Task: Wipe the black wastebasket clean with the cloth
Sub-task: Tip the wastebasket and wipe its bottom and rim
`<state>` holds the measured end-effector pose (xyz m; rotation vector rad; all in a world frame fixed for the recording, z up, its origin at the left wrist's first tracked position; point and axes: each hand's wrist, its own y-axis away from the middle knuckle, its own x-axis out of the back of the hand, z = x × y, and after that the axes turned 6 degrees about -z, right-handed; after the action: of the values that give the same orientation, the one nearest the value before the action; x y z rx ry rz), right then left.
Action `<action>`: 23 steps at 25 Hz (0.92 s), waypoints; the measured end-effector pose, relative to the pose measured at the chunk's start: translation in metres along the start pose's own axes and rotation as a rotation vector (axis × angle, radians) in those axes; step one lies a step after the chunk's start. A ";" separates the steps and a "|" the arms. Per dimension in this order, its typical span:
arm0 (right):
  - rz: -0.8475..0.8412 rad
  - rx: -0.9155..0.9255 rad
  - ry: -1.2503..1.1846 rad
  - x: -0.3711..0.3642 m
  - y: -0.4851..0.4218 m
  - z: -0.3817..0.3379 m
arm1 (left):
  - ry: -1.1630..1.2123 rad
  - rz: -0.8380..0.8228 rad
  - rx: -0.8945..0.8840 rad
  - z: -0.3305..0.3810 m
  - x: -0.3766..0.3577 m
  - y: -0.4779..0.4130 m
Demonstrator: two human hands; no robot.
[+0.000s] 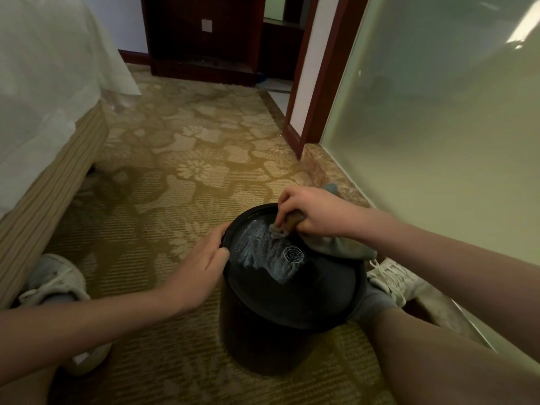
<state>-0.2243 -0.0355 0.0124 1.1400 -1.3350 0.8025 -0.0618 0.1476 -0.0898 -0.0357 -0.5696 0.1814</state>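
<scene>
The black wastebasket (280,305) stands on the carpet between my feet, its flat round top facing me with a small round emblem on it. A pale wet smear shines across the far half of that top. My right hand (309,213) is closed on a grey-brown cloth (342,245), pressing a bunched corner of it onto the top near the far rim. The rest of the cloth trails over the right edge. My left hand (201,264) grips the left rim of the wastebasket, fingers on top.
A bed with a white sheet (43,112) runs along the left. A frosted glass panel (438,127) and a marble sill close the right side. Dark wooden furniture (204,39) stands at the back. My white shoes (55,282) rest on the patterned carpet.
</scene>
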 end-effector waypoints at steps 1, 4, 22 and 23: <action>-0.044 -0.002 0.001 0.002 0.009 0.000 | 0.001 0.003 -0.013 0.001 0.000 0.000; -0.161 -0.052 0.000 0.003 0.042 0.004 | 0.008 0.006 -0.023 0.005 0.000 0.001; 0.081 -0.057 0.042 -0.006 -0.024 -0.011 | -0.016 0.006 0.022 -0.001 0.003 0.000; 0.101 -0.040 0.033 -0.008 -0.026 -0.011 | -0.018 0.005 0.026 -0.001 0.003 0.000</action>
<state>-0.1978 -0.0316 0.0017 1.0305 -1.3838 0.8599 -0.0588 0.1485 -0.0888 -0.0104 -0.5849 0.1937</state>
